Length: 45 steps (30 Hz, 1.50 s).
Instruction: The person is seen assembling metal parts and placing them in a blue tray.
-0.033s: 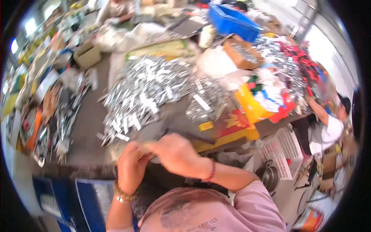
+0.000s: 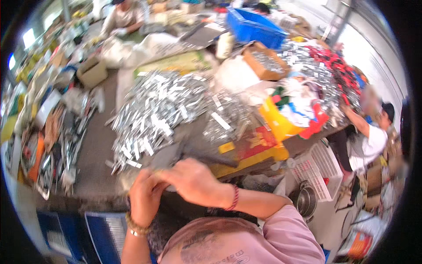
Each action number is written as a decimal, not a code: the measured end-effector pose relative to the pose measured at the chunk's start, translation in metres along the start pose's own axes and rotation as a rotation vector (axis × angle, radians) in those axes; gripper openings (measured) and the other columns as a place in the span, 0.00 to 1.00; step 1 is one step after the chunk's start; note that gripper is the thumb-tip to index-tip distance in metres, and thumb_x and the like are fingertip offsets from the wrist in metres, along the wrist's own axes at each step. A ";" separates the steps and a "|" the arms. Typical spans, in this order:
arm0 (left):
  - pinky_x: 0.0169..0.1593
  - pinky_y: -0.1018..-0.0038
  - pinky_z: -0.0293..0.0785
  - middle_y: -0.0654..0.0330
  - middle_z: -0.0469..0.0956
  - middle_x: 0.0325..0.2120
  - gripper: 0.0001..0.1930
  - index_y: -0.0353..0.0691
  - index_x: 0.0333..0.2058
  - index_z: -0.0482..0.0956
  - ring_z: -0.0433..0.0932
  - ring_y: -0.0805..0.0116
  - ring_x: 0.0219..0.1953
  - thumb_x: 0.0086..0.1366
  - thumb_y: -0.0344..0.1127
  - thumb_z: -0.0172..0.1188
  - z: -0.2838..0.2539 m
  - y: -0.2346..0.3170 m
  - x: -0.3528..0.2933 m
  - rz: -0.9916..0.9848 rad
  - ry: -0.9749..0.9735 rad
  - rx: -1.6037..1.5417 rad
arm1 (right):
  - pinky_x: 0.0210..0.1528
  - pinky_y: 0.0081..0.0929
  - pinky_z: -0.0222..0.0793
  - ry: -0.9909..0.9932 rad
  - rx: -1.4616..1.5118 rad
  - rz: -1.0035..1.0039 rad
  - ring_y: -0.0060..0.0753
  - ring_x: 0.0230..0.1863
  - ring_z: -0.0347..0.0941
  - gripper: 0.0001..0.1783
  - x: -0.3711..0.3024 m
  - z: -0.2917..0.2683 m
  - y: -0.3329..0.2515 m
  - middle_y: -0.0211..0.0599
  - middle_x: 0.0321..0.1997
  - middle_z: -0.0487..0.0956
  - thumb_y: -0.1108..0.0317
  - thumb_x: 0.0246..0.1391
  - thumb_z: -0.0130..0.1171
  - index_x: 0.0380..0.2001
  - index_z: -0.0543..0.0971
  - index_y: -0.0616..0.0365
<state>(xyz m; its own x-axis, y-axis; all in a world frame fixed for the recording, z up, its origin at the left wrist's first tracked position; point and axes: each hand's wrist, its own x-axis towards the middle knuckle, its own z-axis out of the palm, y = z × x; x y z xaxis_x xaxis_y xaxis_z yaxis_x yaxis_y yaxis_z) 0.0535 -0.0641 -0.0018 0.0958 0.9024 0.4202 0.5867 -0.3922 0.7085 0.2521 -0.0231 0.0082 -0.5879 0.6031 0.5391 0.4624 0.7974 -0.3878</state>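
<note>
My left hand (image 2: 144,193) and my right hand (image 2: 193,179) meet at the near edge of the dark table (image 2: 94,147). The fingers of both are closed and brought together, and whatever they grip is hidden and blurred. Just beyond them lies a large heap of thin silvery strips (image 2: 158,108). A smaller pile of clear and silvery pieces (image 2: 226,119) sits to its right. Close past my right hand, a dark grey object (image 2: 206,156) rests on the table; its kind is unclear.
Mixed scraps (image 2: 55,141) crowd the table's left side, near an open cardboard box (image 2: 92,72). At the back stand a blue crate (image 2: 255,28) and a brown box of small pieces (image 2: 266,61). A yellow bag (image 2: 281,121) lies right. Another person (image 2: 367,147) works far right; another person (image 2: 125,20) sits behind.
The whole view has shifted slightly, so the table's contents appear a little further left. My hands stay together, with no clear change in their grip.
</note>
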 end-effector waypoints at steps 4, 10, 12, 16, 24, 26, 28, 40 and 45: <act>0.36 0.60 0.73 0.50 0.75 0.29 0.08 0.33 0.32 0.83 0.77 0.47 0.32 0.56 0.21 0.73 -0.003 -0.005 -0.011 -0.003 0.001 0.059 | 0.51 0.41 0.72 -0.023 0.017 -0.056 0.43 0.44 0.76 0.26 -0.007 0.007 -0.005 0.35 0.39 0.78 0.69 0.56 0.64 0.60 0.80 0.53; 0.39 0.64 0.72 0.52 0.73 0.31 0.10 0.31 0.32 0.80 0.75 0.52 0.34 0.55 0.18 0.72 0.003 -0.012 -0.007 0.005 -0.040 0.020 | 0.54 0.40 0.72 0.072 -0.040 0.019 0.42 0.50 0.74 0.32 -0.019 -0.021 0.000 0.35 0.44 0.77 0.70 0.50 0.67 0.61 0.78 0.55; 0.40 0.67 0.72 0.54 0.73 0.31 0.11 0.31 0.34 0.81 0.75 0.57 0.36 0.52 0.16 0.71 0.007 -0.015 -0.004 0.050 -0.012 0.030 | 0.52 0.38 0.72 0.117 -0.147 0.105 0.41 0.49 0.73 0.27 -0.021 -0.030 0.008 0.34 0.45 0.75 0.70 0.49 0.68 0.56 0.80 0.55; 0.43 0.58 0.78 0.51 0.84 0.33 0.12 0.39 0.37 0.89 0.84 0.50 0.38 0.68 0.43 0.73 -0.009 0.002 0.010 -0.061 -0.202 0.436 | 0.51 0.38 0.70 0.058 -0.269 0.132 0.43 0.48 0.73 0.08 -0.024 -0.026 0.030 0.35 0.43 0.77 0.70 0.50 0.65 0.36 0.82 0.55; 0.41 0.62 0.75 0.52 0.80 0.31 0.06 0.37 0.35 0.86 0.80 0.54 0.35 0.62 0.28 0.74 -0.014 -0.003 -0.007 0.096 -0.032 0.136 | 0.50 0.43 0.73 0.136 -0.132 0.136 0.48 0.46 0.77 0.07 -0.020 -0.004 0.053 0.38 0.37 0.78 0.69 0.48 0.66 0.32 0.80 0.55; 0.41 0.64 0.72 0.52 0.75 0.32 0.09 0.32 0.33 0.81 0.76 0.52 0.38 0.57 0.20 0.73 -0.008 -0.006 -0.008 0.052 -0.038 0.075 | 0.47 0.46 0.75 0.210 -0.140 0.136 0.52 0.44 0.77 0.10 -0.027 -0.023 0.043 0.44 0.41 0.77 0.72 0.48 0.64 0.36 0.79 0.57; 0.42 0.63 0.73 0.52 0.76 0.33 0.08 0.33 0.34 0.82 0.77 0.52 0.38 0.59 0.23 0.74 -0.001 -0.006 -0.008 -0.068 -0.060 0.076 | 0.42 0.47 0.78 0.204 0.013 0.212 0.54 0.45 0.79 0.21 -0.035 -0.048 0.022 0.45 0.42 0.77 0.76 0.54 0.63 0.53 0.79 0.58; 0.41 0.69 0.76 0.58 0.79 0.32 0.09 0.35 0.37 0.89 0.81 0.61 0.36 0.58 0.23 0.76 -0.002 0.002 -0.002 -0.033 -0.021 0.018 | 0.32 0.37 0.78 0.121 -0.044 0.119 0.42 0.30 0.80 0.29 -0.036 -0.063 -0.010 0.35 0.34 0.76 0.78 0.57 0.64 0.62 0.84 0.47; 0.40 0.70 0.76 0.59 0.79 0.33 0.09 0.35 0.37 0.88 0.80 0.62 0.35 0.58 0.22 0.76 -0.003 0.001 -0.001 -0.043 -0.039 -0.003 | 0.30 0.36 0.76 -0.016 -0.164 0.107 0.39 0.28 0.78 0.31 -0.040 -0.049 -0.012 0.35 0.36 0.75 0.80 0.52 0.64 0.60 0.85 0.46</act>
<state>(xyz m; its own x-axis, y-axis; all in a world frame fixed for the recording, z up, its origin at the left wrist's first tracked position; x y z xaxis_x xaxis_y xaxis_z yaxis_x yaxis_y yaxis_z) 0.0516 -0.0660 0.0004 0.1022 0.9245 0.3673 0.5885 -0.3538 0.7270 0.3029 -0.0579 0.0279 -0.5394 0.6853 0.4893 0.6241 0.7155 -0.3141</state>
